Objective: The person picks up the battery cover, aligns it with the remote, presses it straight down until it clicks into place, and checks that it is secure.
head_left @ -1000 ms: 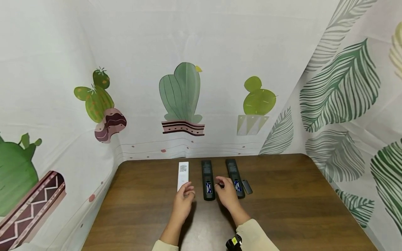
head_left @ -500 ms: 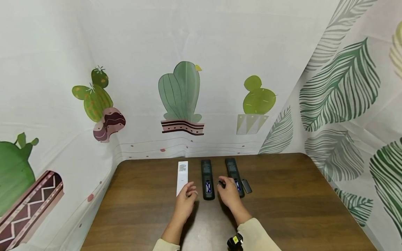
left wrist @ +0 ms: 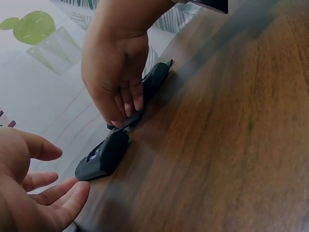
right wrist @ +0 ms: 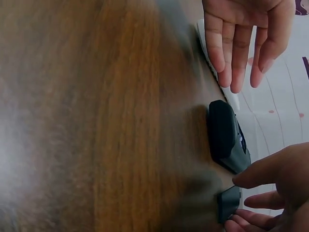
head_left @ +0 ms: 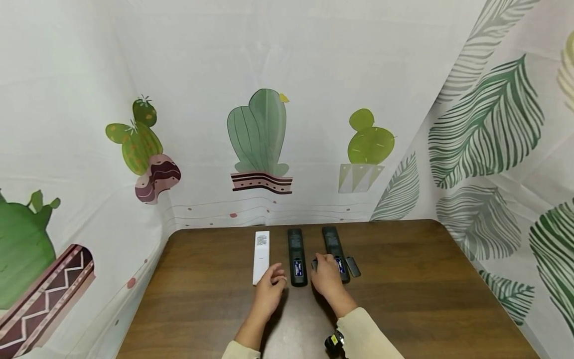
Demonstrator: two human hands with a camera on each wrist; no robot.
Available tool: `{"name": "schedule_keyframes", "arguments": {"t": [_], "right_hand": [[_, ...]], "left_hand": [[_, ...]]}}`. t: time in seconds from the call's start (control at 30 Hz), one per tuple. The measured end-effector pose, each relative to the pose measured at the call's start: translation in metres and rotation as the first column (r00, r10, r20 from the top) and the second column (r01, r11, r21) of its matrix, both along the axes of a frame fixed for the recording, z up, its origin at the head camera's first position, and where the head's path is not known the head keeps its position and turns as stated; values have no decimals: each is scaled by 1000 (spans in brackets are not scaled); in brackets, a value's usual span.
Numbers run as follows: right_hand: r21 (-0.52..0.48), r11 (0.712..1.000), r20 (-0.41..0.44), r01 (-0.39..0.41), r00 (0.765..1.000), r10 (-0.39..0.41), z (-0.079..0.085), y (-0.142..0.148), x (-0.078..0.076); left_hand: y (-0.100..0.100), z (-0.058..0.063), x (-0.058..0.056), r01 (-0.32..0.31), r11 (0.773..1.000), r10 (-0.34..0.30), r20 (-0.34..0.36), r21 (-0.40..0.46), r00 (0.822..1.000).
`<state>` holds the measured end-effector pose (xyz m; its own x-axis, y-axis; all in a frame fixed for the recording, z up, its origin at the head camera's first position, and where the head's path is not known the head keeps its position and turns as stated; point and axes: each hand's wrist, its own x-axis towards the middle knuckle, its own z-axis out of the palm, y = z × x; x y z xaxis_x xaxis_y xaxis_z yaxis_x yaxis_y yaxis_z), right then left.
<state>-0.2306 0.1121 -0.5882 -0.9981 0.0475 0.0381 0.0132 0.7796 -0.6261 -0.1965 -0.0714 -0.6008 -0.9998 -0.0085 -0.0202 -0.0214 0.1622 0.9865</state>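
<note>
My right hand [head_left: 327,278] pinches a small dark battery cover [right wrist: 228,203] between thumb and fingertips, low over the table between two black remote controls. The middle remote [head_left: 295,243] lies face down with its battery bay uncovered and blue batteries [head_left: 298,268] showing. Partly behind my right hand is the right remote [head_left: 331,239], whose bay is uncovered too. My left hand [head_left: 268,291] hovers with loosely bent fingers, holding nothing, between the near ends of the white remote [head_left: 261,257] and the middle one.
A second dark battery cover [head_left: 353,267] lies just right of the right remote. All of this rests on a brown wooden table [head_left: 202,299]. Behind it hangs a white cloth [head_left: 314,60] printed with cacti and leaves.
My left hand has shifted right, off the white remote's near end. My right hand has moved slightly right, and the cover at its fingertips now shows as a broader grey face.
</note>
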Motion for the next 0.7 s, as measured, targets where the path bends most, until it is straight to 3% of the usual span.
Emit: {"name": "schedule_keyframes", "arguments": {"t": [0.5, 0.7], "right_hand": [[21, 999, 60, -35, 998, 33, -2, 3, -5], [-11, 999, 28, -33, 999, 33, 0, 4, -4]], "left_hand": [[4, -1, 2, 8, 1000, -8, 16, 0, 1000], [5, -2, 2, 35, 999, -34, 36, -6, 999]]}}
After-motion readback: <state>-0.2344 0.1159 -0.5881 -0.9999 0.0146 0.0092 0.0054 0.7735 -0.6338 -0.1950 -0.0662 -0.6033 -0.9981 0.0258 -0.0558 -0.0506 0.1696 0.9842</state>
